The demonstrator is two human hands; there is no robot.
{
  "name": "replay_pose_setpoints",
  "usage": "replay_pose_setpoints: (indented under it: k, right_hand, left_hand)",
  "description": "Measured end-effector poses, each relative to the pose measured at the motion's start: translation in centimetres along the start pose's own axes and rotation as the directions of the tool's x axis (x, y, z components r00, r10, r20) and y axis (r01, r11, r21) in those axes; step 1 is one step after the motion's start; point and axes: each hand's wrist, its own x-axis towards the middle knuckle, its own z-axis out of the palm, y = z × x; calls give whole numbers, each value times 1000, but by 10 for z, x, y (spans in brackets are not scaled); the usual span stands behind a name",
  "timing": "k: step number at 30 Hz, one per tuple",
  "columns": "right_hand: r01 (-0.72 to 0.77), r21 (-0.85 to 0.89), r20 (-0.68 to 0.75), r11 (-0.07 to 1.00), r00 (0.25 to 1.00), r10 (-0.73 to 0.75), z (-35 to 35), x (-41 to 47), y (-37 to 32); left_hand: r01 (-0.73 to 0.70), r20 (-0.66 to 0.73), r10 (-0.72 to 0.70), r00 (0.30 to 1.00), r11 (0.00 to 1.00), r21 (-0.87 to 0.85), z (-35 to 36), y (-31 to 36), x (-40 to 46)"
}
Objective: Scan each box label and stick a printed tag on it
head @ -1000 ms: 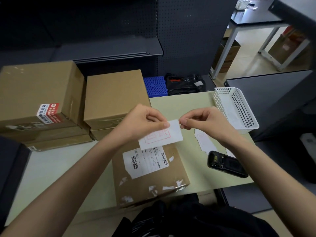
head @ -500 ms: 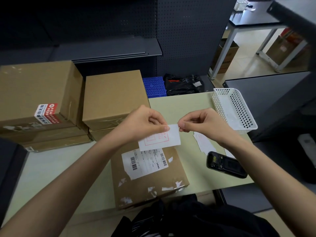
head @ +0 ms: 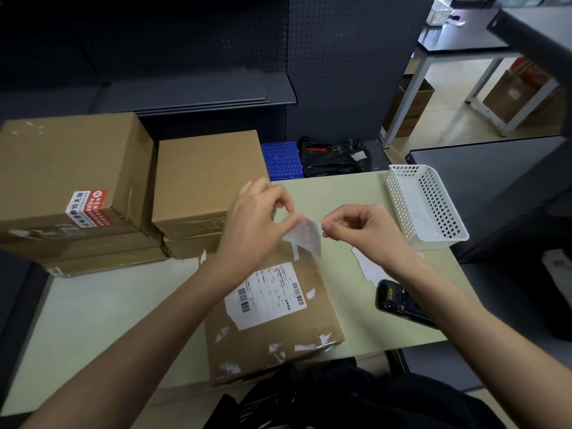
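A flat cardboard box [head: 272, 335] lies on the pale table [head: 102, 311] right in front of me, with a white shipping label [head: 266, 295] with barcodes on its top. Above its far edge I hold a small white printed tag [head: 305, 236] with red print. My left hand [head: 257, 221] pinches the tag's left side. My right hand [head: 362, 230] pinches its right corner, and the tag is bent and partly peeled between the two hands.
Stacked cardboard boxes [head: 71, 187] [head: 207, 184] stand at the back left. A white mesh basket [head: 424, 205] sits at the right edge, a black handheld scanner [head: 399, 301] lies near my right forearm, with white backing paper [head: 368, 264] beside it. Dark pegboard shelving rises behind.
The tag, flat between my hands before, now hangs bent and twisted as my left hand has lifted and turned. My hands have drawn slightly apart.
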Motion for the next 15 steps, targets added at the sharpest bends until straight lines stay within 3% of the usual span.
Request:
replay_pose_setpoints:
  k: [7, 15]
  right_hand:
    - [48, -12, -120, 999, 992, -49, 9, -6, 13]
    - [122, -162, -176, 979, 973, -150, 16, -21, 22]
  left_hand:
    - [95, 112, -72, 991, 974, -207, 16, 14, -12]
    - [100, 172, -73, 982, 983, -154, 20, 20, -20]
